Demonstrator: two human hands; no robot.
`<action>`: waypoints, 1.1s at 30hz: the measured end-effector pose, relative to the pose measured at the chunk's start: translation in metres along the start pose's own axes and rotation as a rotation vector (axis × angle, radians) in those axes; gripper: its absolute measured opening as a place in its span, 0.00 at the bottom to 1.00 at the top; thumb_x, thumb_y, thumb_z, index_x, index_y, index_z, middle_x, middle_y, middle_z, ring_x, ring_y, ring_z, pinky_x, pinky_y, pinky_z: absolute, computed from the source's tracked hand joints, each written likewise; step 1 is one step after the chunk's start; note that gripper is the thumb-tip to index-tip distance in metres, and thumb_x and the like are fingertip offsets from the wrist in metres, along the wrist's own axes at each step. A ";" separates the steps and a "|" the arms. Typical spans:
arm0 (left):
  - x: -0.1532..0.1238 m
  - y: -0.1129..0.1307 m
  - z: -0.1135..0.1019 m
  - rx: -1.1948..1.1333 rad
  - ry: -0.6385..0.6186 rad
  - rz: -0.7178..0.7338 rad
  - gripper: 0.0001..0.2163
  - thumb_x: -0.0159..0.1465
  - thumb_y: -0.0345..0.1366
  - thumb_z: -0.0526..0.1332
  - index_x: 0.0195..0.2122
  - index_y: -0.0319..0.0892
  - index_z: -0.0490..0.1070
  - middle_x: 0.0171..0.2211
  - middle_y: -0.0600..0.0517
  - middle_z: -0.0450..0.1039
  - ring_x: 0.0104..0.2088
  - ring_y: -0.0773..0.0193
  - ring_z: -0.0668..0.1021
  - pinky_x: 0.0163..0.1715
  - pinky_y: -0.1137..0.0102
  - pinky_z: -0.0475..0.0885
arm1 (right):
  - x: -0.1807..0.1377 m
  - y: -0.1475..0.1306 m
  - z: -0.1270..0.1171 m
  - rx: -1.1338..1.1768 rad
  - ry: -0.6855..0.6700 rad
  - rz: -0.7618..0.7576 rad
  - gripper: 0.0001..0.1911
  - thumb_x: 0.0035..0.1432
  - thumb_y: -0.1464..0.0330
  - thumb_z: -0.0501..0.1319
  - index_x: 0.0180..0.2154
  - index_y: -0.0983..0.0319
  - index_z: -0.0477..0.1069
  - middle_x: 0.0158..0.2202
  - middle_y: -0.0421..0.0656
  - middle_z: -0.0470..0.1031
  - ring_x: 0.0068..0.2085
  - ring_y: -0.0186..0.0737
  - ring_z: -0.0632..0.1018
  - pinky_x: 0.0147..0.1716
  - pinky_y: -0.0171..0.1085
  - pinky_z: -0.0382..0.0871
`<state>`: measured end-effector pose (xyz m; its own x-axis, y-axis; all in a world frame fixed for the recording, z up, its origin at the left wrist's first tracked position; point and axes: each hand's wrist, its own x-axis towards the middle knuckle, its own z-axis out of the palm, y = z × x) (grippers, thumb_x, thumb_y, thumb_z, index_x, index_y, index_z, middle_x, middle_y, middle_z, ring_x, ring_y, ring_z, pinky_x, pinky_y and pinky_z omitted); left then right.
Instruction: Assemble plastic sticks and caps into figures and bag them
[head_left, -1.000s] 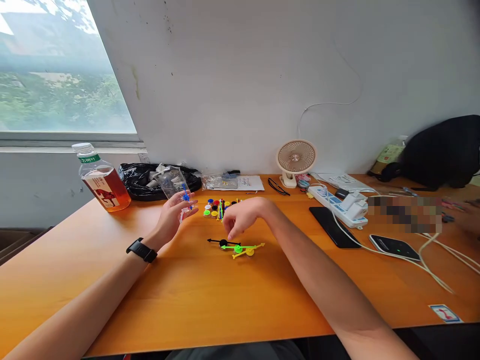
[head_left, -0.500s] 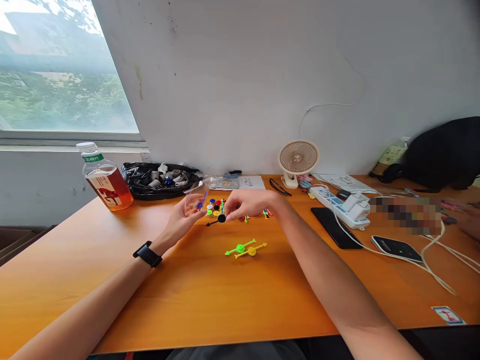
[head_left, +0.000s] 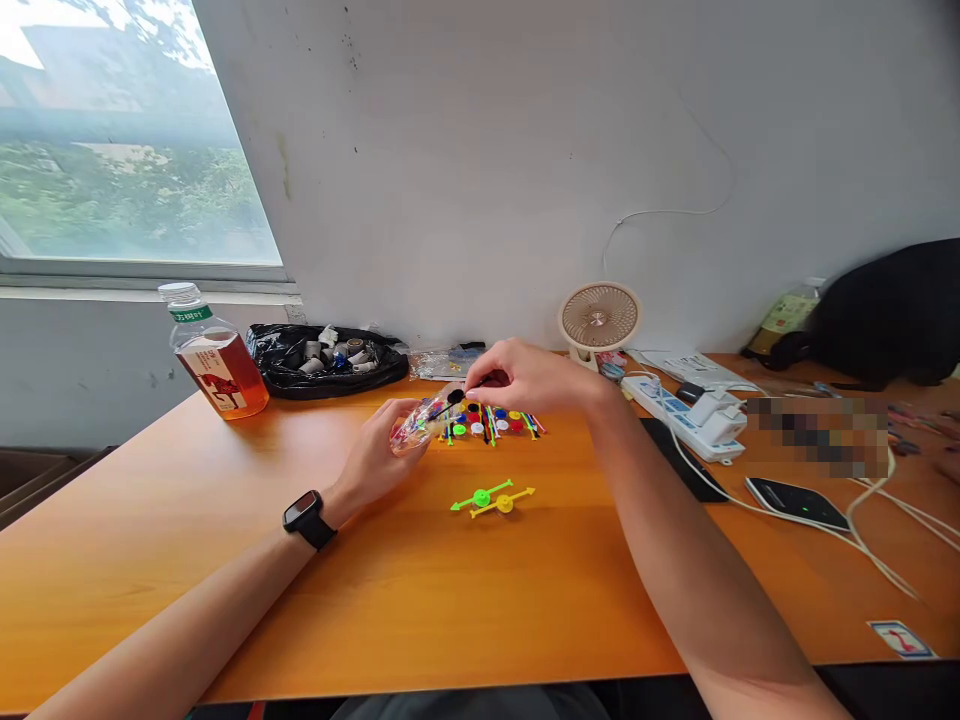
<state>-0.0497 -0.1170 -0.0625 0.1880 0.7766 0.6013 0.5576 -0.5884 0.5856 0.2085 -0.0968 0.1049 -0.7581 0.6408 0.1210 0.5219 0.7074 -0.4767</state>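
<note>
My left hand (head_left: 386, 443) is closed around a clear plastic bag (head_left: 411, 432) with coloured pieces inside. Above the bag, my right hand (head_left: 501, 377) pinches a black arrow spinner (head_left: 454, 397); its lower tip overlaps the bag's mouth, and I cannot tell how far in it is. Behind and below the hands lie several coloured round bases and arrows (head_left: 491, 422) in a loose group. Nearer to me, a green arrow spinner (head_left: 481, 497) and a yellow arrow spinner (head_left: 505, 504) rest side by side on the wooden table (head_left: 420, 610).
A tea bottle (head_left: 217, 365) and a black bag of scraps (head_left: 330, 362) stand at the left back. To the right are a small fan (head_left: 598, 318), a power strip (head_left: 684, 418), a dark phone-like slab (head_left: 679, 455), a charging pad (head_left: 796, 502) and white cables.
My right hand has lifted the black arrow spinner up and over to the bag. The left hand has moved right and turned the bag's mouth toward it.
</note>
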 end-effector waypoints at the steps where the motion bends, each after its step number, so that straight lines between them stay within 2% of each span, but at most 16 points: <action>1: 0.000 0.001 0.000 -0.001 0.008 -0.010 0.17 0.68 0.43 0.67 0.55 0.46 0.72 0.51 0.46 0.78 0.48 0.51 0.80 0.48 0.62 0.74 | 0.001 -0.001 0.002 -0.008 -0.022 0.003 0.11 0.61 0.65 0.62 0.35 0.64 0.81 0.26 0.39 0.73 0.27 0.34 0.66 0.27 0.36 0.53; 4: -0.001 0.001 0.001 -0.021 0.037 -0.049 0.16 0.68 0.45 0.67 0.54 0.45 0.72 0.49 0.47 0.79 0.46 0.51 0.80 0.47 0.62 0.73 | 0.001 -0.003 0.002 -0.017 -0.006 0.006 0.11 0.61 0.66 0.62 0.37 0.64 0.82 0.27 0.40 0.73 0.27 0.34 0.66 0.27 0.36 0.53; 9: -0.002 -0.001 0.002 -0.023 0.041 -0.093 0.15 0.69 0.44 0.66 0.52 0.44 0.72 0.48 0.47 0.79 0.45 0.53 0.79 0.47 0.61 0.73 | -0.005 -0.006 -0.003 -0.098 0.147 0.029 0.11 0.62 0.66 0.61 0.37 0.63 0.83 0.27 0.41 0.73 0.27 0.34 0.66 0.27 0.37 0.52; 14: -0.003 0.001 0.004 -0.026 0.037 -0.069 0.16 0.68 0.44 0.67 0.53 0.45 0.72 0.49 0.47 0.79 0.47 0.52 0.79 0.47 0.62 0.72 | 0.000 -0.010 0.008 -0.136 0.063 0.025 0.10 0.60 0.71 0.61 0.38 0.63 0.83 0.32 0.43 0.79 0.26 0.34 0.69 0.26 0.36 0.55; 19: -0.004 0.003 0.004 -0.100 0.027 -0.067 0.16 0.66 0.42 0.68 0.53 0.45 0.74 0.49 0.47 0.79 0.46 0.52 0.80 0.48 0.61 0.73 | 0.005 -0.018 0.016 0.010 -0.077 -0.004 0.12 0.64 0.70 0.60 0.46 0.61 0.81 0.38 0.44 0.81 0.23 0.31 0.72 0.22 0.33 0.58; 24: -0.005 0.003 0.008 -0.272 0.026 -0.169 0.17 0.64 0.44 0.71 0.51 0.44 0.76 0.47 0.46 0.80 0.46 0.52 0.80 0.47 0.62 0.76 | 0.000 -0.018 0.009 -0.016 -0.039 -0.006 0.06 0.65 0.69 0.62 0.39 0.63 0.77 0.33 0.42 0.78 0.25 0.32 0.73 0.23 0.32 0.60; 27: -0.002 0.004 0.008 -0.507 0.017 -0.308 0.20 0.64 0.46 0.71 0.53 0.44 0.75 0.50 0.46 0.80 0.49 0.52 0.81 0.48 0.61 0.78 | -0.001 -0.012 0.009 -0.017 -0.161 0.060 0.07 0.66 0.66 0.62 0.38 0.62 0.76 0.32 0.41 0.78 0.25 0.32 0.72 0.23 0.33 0.59; 29: 0.000 0.006 0.006 -0.692 -0.009 -0.419 0.21 0.65 0.47 0.71 0.55 0.44 0.74 0.55 0.45 0.78 0.52 0.51 0.81 0.49 0.60 0.79 | 0.002 -0.007 0.013 -0.050 -0.268 0.068 0.07 0.65 0.65 0.63 0.37 0.62 0.77 0.34 0.41 0.79 0.28 0.34 0.74 0.25 0.33 0.61; 31: 0.002 0.008 0.004 -0.780 -0.038 -0.459 0.23 0.64 0.47 0.71 0.58 0.45 0.73 0.58 0.44 0.76 0.54 0.50 0.80 0.49 0.58 0.80 | 0.010 -0.001 0.021 -0.090 -0.415 0.064 0.07 0.62 0.65 0.66 0.37 0.62 0.79 0.36 0.42 0.80 0.34 0.36 0.76 0.29 0.33 0.63; 33: 0.002 0.011 0.003 -0.775 -0.051 -0.441 0.25 0.63 0.46 0.73 0.58 0.46 0.73 0.59 0.45 0.76 0.56 0.50 0.79 0.51 0.58 0.81 | 0.020 0.006 0.034 -0.112 -0.591 0.084 0.08 0.57 0.65 0.70 0.38 0.62 0.81 0.38 0.41 0.81 0.37 0.38 0.78 0.31 0.33 0.64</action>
<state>-0.0408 -0.1212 -0.0568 0.1315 0.9666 0.2201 -0.1124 -0.2060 0.9721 0.1836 -0.0901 0.0746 -0.7846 0.4441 -0.4326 0.6029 0.7092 -0.3654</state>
